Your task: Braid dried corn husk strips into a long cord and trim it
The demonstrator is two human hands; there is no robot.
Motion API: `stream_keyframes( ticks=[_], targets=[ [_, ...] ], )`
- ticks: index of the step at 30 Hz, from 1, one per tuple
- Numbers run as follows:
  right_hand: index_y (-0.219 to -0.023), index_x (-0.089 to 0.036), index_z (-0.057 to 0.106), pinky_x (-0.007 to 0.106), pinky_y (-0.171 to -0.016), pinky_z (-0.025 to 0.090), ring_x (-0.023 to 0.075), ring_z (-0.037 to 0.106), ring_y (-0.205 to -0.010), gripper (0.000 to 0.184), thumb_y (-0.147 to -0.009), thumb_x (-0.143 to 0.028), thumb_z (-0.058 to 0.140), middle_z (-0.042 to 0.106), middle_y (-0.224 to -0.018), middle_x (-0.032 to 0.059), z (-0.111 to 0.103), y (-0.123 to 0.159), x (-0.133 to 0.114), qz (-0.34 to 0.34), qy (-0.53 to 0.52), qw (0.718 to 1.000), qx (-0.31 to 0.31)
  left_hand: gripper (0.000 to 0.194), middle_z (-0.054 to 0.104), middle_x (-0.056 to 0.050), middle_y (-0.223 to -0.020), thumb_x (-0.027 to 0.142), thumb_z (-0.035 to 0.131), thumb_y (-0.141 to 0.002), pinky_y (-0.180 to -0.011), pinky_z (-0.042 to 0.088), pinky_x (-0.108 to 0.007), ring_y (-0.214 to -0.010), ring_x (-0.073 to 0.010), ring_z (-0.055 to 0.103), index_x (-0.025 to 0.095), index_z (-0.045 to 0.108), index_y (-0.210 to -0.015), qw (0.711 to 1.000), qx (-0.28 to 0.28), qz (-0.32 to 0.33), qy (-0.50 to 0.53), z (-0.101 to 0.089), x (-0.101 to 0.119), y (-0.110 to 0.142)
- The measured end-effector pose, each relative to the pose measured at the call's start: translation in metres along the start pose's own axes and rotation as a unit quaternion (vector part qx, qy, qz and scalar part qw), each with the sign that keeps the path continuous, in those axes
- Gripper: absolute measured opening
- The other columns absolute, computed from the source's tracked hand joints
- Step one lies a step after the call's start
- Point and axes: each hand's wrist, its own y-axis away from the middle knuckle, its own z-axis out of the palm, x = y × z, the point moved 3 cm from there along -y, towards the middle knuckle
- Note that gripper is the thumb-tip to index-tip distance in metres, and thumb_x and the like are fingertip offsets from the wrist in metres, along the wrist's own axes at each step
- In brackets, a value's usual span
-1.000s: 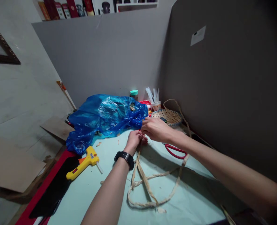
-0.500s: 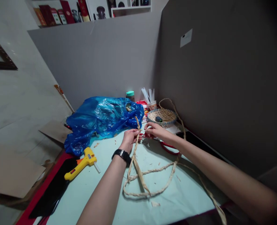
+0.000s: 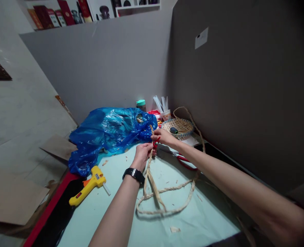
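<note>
A braided straw rope [image 3: 149,164] is pinched in my left hand [image 3: 142,153], its short end standing up above the fingers. My right hand [image 3: 163,136] is closed just above it, against the rope's upper end, with a thin red strip [image 3: 156,141] at its fingertips. The strip lies close to the rope; whether it goes around it I cannot tell. Below my hands the rope runs down into a loose loop on the pale green table covering [image 3: 193,219]. Red-handled scissors [image 3: 185,162] lie under my right forearm.
A yellow glue gun [image 3: 88,186] lies at the left, by a black tray-like surface [image 3: 54,216]. Behind stand a blue plastic bag [image 3: 110,133], a green-lidded jar [image 3: 141,105], a cup of white sticks [image 3: 166,114] and a woven basket [image 3: 183,127]. Grey panels close off the back and right.
My right hand has moved left and slightly up to the rope's upper end, bringing the red strip upward. The scissors' blades now show. My left hand keeps its hold.
</note>
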Motion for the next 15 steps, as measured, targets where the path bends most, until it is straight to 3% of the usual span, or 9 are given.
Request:
stream_keyframes(
  ticks=[4,15],
  targets=[
    [-0.112,-0.014,0.059,0.035,-0.075,0.054,0.0166,0.062,-0.087,0.028,-0.092,-0.034,0.055,0.062,-0.106,0.0065,0.0,-0.01,0.009,0.016,0.013,1.0,-0.004,0.035,0.058,-0.011,-0.119,0.032,0.057,-0.089,-0.084,0.052,-0.042,-0.1,-0.0217,0.06,0.014,0.055,-0.119,1.0,-0.013,-0.02,-0.011,-0.003,0.0,0.001],
    [-0.116,-0.014,0.057,0.038,-0.078,0.053,0.0182,0.062,-0.092,0.03,-0.092,-0.033,0.055,0.061,-0.111,0.0079,-0.014,-0.01,0.016,0.005,0.01,1.0,-0.009,0.036,0.058,-0.012,-0.119,0.032,0.058,-0.088,-0.084,0.052,-0.042,-0.1,-0.0219,0.06,0.013,0.055,-0.119,0.997,-0.029,-0.066,-0.026,-0.005,0.006,0.003]
  ],
)
